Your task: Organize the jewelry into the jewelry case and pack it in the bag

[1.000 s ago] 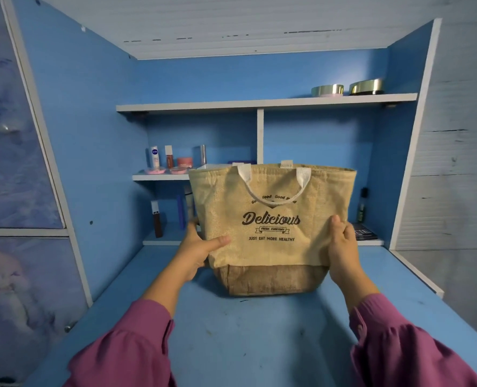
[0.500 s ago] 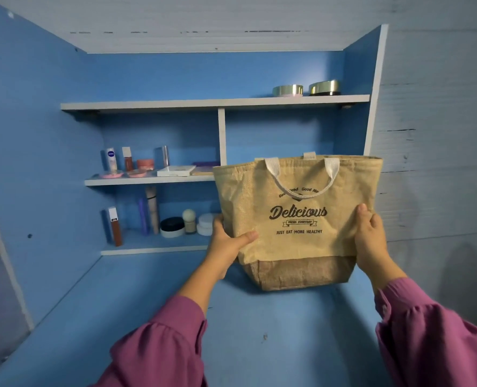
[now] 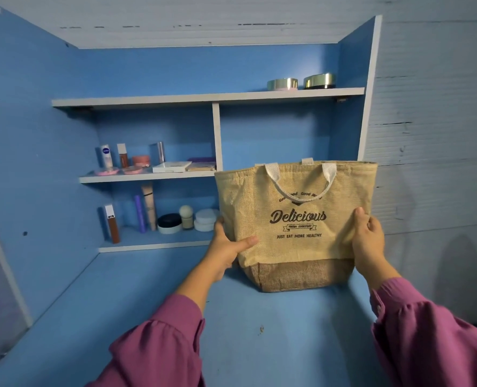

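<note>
From the head camera, a jute tote bag printed "Delicious" stands upright at the right side of the blue desk, its darker base resting on the surface and its white handles drooping over the front. The left hand clasps the bag's left edge, thumb laid across the front panel and fingers hidden behind it. The right hand grips the right edge, fingers curled round the side with the thumb on the front. Both arms wear magenta sleeves. Whether anything lies inside the bag I cannot tell, as its mouth is seen edge-on. Behind, a top shelf carries two round metallic tins. The middle shelf holds a Nivea tube, small jars and flat palettes. On the lower shelf stand lipstick tubes, a black-lidded jar and a white jar, just left of the bag.
</note>
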The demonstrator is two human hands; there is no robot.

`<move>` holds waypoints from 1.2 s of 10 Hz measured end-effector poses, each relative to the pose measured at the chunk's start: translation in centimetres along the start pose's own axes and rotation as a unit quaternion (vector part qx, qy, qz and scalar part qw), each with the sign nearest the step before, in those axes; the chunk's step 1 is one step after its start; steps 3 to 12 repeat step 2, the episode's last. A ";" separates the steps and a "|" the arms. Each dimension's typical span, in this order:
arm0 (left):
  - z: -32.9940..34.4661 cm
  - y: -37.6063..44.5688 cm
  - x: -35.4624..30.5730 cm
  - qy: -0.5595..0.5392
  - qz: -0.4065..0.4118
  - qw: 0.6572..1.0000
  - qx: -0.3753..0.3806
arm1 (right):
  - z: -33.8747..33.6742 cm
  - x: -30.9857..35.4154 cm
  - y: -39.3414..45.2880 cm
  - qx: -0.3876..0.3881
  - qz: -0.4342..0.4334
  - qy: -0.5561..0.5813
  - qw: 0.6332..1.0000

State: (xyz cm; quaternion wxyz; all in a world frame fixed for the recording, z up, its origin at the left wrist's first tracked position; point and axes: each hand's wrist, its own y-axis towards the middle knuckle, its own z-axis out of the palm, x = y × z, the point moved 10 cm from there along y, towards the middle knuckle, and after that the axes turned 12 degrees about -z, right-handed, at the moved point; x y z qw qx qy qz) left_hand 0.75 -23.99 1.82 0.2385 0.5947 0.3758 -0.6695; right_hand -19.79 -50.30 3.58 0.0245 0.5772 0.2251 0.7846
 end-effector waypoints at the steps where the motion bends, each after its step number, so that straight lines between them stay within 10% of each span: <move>1: -0.3 -0.4 -0.3 0.018 0.005 1.000 -0.001 | -1.3 0.2 0.1 -0.067 -0.007 -0.003 0.998; 12: -1.0 -1.1 -0.9 0.029 0.017 0.999 -0.027 | -2.6 2.5 -0.2 -0.140 -0.079 -0.077 0.984</move>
